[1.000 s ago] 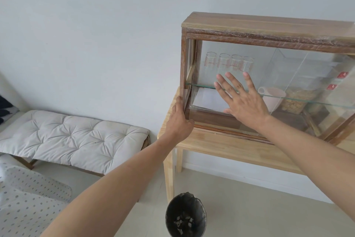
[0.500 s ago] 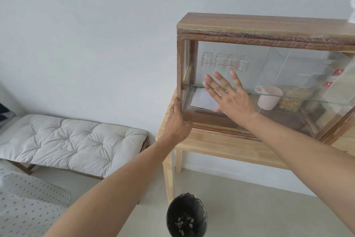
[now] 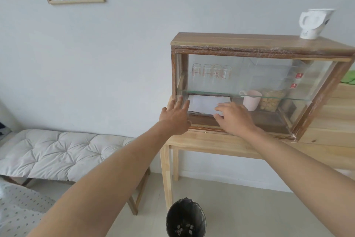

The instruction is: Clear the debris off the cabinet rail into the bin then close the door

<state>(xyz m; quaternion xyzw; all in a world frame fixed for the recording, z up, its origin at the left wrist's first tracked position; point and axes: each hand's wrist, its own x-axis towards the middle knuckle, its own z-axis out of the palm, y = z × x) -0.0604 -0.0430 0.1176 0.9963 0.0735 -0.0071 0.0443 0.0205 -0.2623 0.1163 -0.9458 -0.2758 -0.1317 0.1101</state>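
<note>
On the wooden counter [image 3: 211,143] stands the cabinet [image 3: 259,44], its glass door [image 3: 249,83] seemingly drawn across the front. No debris shows on the bottom rail [image 3: 207,127]; scraps lie in the bin [image 3: 186,219] below. The left hand [image 3: 175,116] rests fingers spread at the frame's corner, the right hand [image 3: 235,117] loosely curled, holding nothing. Judged: closing is nearly done; next, a gentle push to seat the door.

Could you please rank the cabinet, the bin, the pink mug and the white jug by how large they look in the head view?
1. cabinet
2. bin, though it sits nearer the camera
3. white jug
4. pink mug
</note>
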